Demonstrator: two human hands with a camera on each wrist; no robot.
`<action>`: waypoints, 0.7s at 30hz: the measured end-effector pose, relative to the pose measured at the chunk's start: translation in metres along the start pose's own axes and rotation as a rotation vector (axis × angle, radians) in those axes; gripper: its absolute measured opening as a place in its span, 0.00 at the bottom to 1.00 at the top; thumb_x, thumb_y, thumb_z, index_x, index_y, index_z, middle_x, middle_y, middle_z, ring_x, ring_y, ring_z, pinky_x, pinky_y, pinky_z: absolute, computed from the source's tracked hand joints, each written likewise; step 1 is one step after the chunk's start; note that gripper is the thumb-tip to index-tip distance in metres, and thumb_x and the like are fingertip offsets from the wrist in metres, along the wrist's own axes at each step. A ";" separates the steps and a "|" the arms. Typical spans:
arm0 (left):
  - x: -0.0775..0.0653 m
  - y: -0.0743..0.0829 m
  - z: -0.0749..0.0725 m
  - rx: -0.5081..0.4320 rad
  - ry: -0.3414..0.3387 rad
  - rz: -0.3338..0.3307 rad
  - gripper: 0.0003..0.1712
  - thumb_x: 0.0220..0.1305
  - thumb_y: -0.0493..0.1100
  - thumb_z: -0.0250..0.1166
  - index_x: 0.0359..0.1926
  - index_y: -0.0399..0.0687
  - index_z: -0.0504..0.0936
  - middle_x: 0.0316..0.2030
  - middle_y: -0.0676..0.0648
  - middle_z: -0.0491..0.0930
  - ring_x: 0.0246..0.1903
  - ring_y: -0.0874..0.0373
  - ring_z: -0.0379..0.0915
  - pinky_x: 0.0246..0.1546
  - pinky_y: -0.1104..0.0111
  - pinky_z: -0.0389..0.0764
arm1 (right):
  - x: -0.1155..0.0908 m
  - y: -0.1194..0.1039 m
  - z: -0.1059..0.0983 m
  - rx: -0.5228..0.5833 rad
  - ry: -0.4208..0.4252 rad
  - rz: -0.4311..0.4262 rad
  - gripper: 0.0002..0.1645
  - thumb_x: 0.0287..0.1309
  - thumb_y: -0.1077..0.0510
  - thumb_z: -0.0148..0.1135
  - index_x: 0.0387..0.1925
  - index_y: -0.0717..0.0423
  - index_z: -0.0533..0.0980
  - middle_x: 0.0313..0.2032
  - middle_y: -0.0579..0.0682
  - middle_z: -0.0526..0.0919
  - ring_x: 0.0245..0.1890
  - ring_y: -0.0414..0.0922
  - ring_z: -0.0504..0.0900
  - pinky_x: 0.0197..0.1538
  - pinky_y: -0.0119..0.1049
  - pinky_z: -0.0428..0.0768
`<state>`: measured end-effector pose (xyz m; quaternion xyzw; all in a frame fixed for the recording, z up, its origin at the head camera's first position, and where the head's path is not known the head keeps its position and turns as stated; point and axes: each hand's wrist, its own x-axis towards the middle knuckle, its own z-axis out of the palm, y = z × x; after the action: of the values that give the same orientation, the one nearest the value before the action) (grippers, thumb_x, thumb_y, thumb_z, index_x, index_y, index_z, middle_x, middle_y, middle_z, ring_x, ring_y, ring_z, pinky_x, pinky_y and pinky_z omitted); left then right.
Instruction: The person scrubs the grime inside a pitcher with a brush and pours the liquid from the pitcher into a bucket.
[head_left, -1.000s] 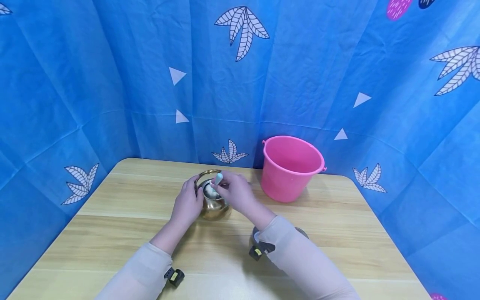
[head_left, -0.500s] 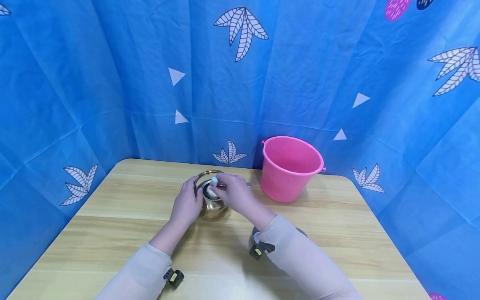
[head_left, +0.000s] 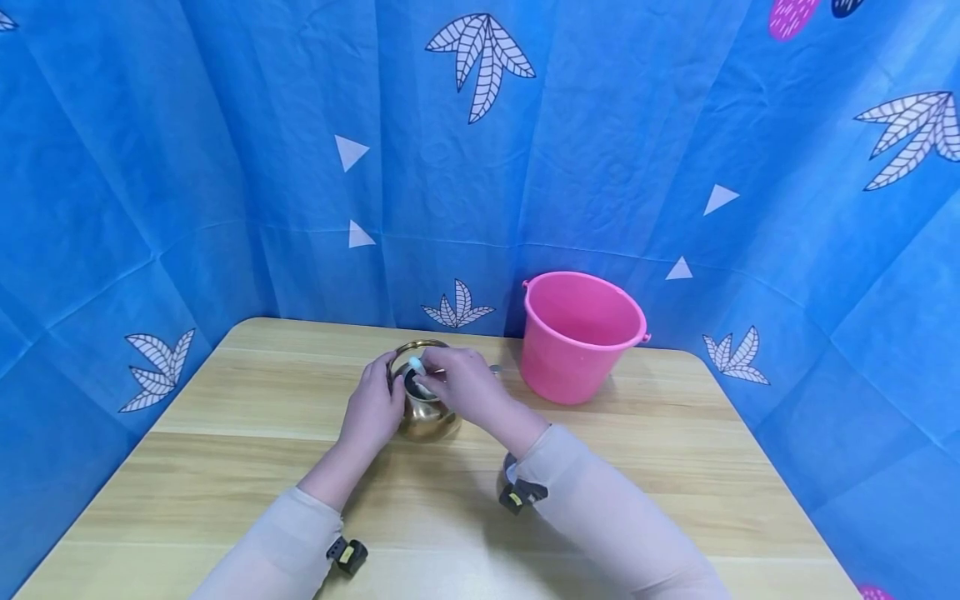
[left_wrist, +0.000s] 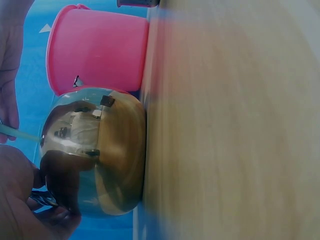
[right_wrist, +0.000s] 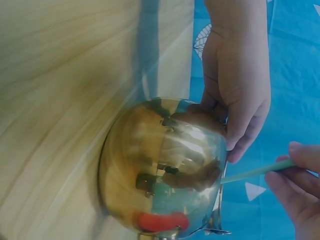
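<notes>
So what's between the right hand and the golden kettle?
A pale green handle, pinched by the right hand, reaching into the golden kettle; the right wrist view shows it.

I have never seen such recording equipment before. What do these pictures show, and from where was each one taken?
No machine is working here: these are a person's bare left hand and right hand. The wide view comes from a camera on the person's head; the two sideways views come from the left wrist camera and the right wrist camera. On the wood-grain table stand a gold-coloured metal kettle and a pink bucket; a grey object is mostly hidden behind the right sleeve. The left hand holds the kettle by its handle; the right hand pinches a pale green stick, whose other end goes into the kettle's opening.
</notes>
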<state>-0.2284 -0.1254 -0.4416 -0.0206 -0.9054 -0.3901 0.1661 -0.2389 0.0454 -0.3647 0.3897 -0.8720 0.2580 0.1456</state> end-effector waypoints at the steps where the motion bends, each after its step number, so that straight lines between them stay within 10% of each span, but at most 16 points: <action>1: 0.000 0.000 0.000 0.000 -0.001 0.000 0.28 0.75 0.41 0.53 0.70 0.32 0.63 0.63 0.28 0.68 0.58 0.32 0.72 0.56 0.43 0.75 | 0.000 -0.001 -0.001 -0.002 -0.008 0.000 0.06 0.61 0.59 0.70 0.35 0.55 0.79 0.34 0.47 0.87 0.36 0.41 0.86 0.41 0.28 0.82; 21: 0.000 0.001 -0.003 0.018 -0.045 -0.033 0.29 0.77 0.43 0.49 0.71 0.31 0.60 0.66 0.29 0.65 0.61 0.32 0.69 0.60 0.43 0.72 | 0.010 -0.004 -0.005 -0.047 -0.086 -0.068 0.04 0.63 0.58 0.69 0.36 0.53 0.80 0.32 0.44 0.86 0.29 0.38 0.80 0.35 0.25 0.77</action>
<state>-0.2276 -0.1267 -0.4394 -0.0126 -0.9126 -0.3841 0.1395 -0.2422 0.0393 -0.3548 0.4261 -0.8697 0.2151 0.1256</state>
